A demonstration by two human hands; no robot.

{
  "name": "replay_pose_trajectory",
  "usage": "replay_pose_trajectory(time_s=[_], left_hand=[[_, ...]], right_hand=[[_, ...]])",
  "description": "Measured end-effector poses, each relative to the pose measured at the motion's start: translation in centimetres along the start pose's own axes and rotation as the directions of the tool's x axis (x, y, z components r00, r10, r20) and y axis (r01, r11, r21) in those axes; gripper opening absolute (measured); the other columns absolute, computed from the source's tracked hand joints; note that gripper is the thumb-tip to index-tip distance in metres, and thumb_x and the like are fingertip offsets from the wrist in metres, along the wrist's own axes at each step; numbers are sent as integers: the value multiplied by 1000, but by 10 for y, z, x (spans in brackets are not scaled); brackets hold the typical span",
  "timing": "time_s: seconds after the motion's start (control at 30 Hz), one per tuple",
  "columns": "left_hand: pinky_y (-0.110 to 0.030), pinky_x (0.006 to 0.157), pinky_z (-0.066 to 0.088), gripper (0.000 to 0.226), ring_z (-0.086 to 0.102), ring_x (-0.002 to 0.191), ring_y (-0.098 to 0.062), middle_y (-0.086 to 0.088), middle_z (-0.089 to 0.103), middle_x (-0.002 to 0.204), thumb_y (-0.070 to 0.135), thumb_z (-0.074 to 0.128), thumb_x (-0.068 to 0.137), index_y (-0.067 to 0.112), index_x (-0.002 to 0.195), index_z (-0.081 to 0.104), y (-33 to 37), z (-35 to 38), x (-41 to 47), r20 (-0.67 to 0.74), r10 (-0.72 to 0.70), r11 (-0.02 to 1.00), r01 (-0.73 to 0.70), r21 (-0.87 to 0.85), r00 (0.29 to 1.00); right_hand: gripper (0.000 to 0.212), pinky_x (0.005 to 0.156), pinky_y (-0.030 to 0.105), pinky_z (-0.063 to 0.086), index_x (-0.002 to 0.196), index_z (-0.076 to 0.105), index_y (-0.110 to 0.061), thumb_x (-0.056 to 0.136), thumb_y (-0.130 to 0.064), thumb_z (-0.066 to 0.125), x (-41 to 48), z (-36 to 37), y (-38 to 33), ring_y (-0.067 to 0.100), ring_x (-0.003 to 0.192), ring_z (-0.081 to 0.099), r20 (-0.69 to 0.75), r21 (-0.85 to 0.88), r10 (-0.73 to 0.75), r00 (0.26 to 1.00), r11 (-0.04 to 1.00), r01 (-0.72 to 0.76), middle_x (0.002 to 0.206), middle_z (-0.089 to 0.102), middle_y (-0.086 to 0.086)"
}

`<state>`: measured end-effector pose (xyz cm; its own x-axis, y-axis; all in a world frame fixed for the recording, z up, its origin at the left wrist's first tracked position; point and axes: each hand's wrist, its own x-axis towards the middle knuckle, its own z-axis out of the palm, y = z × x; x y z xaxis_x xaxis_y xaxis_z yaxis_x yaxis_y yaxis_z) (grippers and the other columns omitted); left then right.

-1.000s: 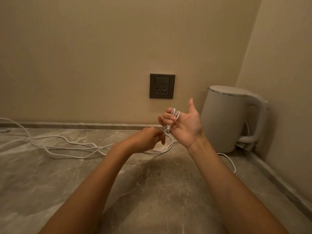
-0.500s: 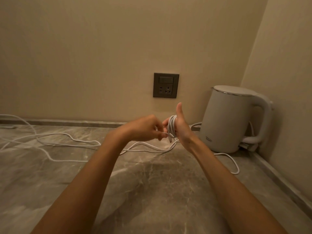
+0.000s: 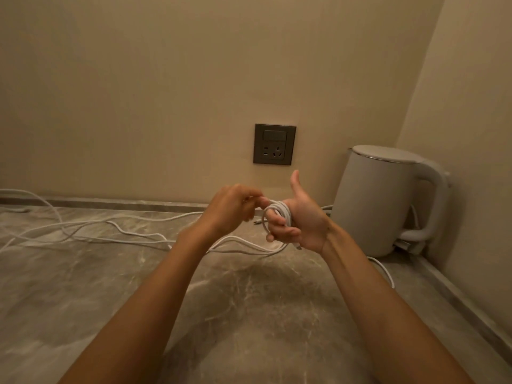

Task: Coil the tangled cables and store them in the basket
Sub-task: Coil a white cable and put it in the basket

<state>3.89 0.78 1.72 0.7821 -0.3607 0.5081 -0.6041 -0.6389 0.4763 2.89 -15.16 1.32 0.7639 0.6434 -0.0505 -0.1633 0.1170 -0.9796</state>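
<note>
A long white cable [image 3: 91, 231] lies in loose tangled loops across the grey marble counter [image 3: 249, 314] and trails off to the left. Its near end is wound in several turns, a small coil [image 3: 281, 210], around the curled fingers of my right hand [image 3: 300, 223], whose thumb points up. My left hand [image 3: 231, 209] is just left of the coil and pinches the cable strand that runs onto it. No basket is in view.
A white electric kettle [image 3: 382, 203] stands on its base in the back right corner, its own cord [image 3: 386, 273] curling on the counter in front. A dark wall socket [image 3: 274, 144] sits above my hands. Walls close the back and right sides.
More turns of cable now sit around my right fingers. My left hand rose from below the coil to its upper left, carrying the strand around. The loose cable on the counter has shifted.
</note>
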Motion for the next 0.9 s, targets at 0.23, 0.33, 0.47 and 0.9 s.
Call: replay_pose_trajectory(time_s=[0.23,0.33,0.47,0.9], left_hand=[[-22,46,43,29,50,40,-11,-2,53,51,7,34,96,22,83,55,0,14,-1,165,-128,983,147,-110,978],[-27,48,45,35,53,45,-21,-9,56,54,5,31,97,16,71,52,1,24,-2,292,-204,953,258,-160,934],[-26,47,46,22,50,47,-19,-10,54,59,14,27,101,11,94,48,8,32,-5,504,-253,928,355,-116,826],[-19,50,39,12,45,52,-9,4,49,64,16,53,93,8,91,62,33,5,-3,589,-176,984,146,99,789]], right_hand=[[88,60,22,51,49,46,-10,81,-78,0,-1,8,-1,11,29,34,12,409,-172,985,900,152,35,35,0],[89,66,20,48,52,52,-9,82,-79,6,2,6,1,11,34,38,-58,536,-228,972,814,223,39,38,0],[85,59,21,49,56,53,-6,86,-75,15,0,7,-2,12,38,38,-245,613,-262,933,704,358,44,39,1],[85,63,28,41,70,56,-5,90,-63,-2,12,1,8,13,48,51,-536,-252,-327,779,942,222,55,53,8]])
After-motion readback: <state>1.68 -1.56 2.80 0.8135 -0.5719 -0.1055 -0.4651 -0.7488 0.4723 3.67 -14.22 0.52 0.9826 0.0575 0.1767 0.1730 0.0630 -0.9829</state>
